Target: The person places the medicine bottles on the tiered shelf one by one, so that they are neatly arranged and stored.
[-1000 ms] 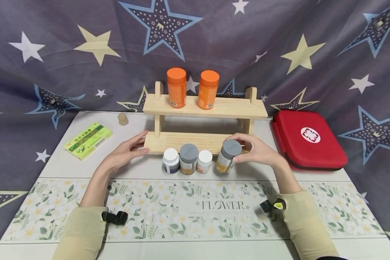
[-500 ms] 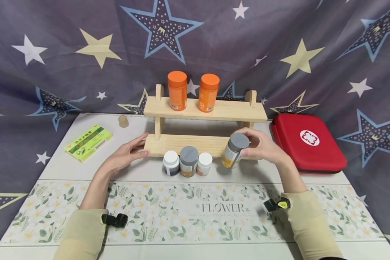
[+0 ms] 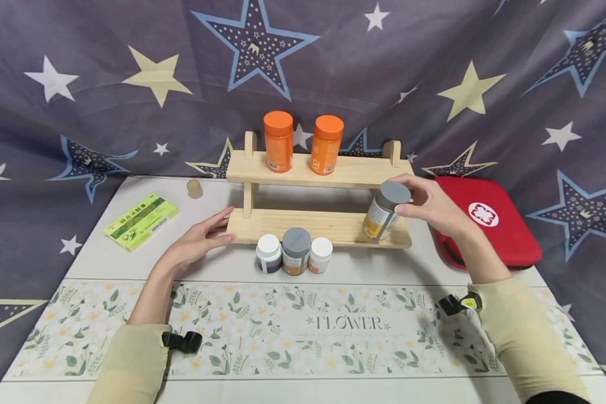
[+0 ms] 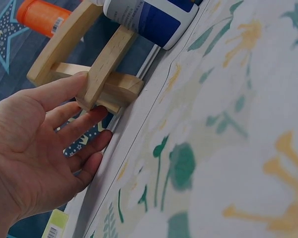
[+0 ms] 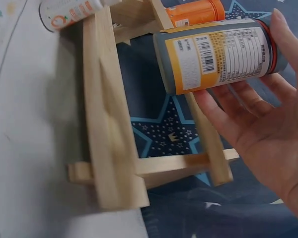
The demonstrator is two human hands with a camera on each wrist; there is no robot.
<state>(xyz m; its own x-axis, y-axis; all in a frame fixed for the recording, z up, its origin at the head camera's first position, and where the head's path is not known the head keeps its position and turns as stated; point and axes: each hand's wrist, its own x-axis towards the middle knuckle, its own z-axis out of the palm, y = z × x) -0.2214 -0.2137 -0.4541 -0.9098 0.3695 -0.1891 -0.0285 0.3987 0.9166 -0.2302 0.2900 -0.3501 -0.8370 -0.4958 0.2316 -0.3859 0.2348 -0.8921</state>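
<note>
Starry cloth (image 3: 353, 73); right hand (image 3: 432, 206) grips jar (image 3: 380, 217), partly masking red case (image 3: 507, 233); left hand (image 3: 197, 241) relaxed

The head view looks forward and down across the worktop (image 3: 293, 388); both closer, tilted wrist views share its wooden rack (image 3: 323, 220).

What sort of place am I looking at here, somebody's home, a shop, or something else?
Probably a staged tabletop rather than a shop: a star-patterned cloth hangs behind the table, small black devices sit at both wrists, and one little wooden shelf displays orange jars.
</note>
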